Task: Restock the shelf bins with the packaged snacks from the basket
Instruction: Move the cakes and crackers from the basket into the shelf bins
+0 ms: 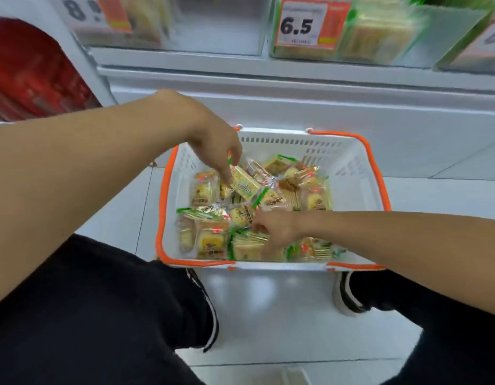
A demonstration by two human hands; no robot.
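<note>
yellow packet (245, 185) — under left fingertips (229, 179)

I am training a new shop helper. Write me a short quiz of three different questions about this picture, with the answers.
1. True or false: the white plastic basket with orange rim stands on the floor.
2. Which hand touches the yellow wrapped snack pack? A) left hand B) right hand
3. Fill in: the orange price tag on the clear shelf bin reads ___.

Key: 1 true; 2 A; 3 6.5
</note>
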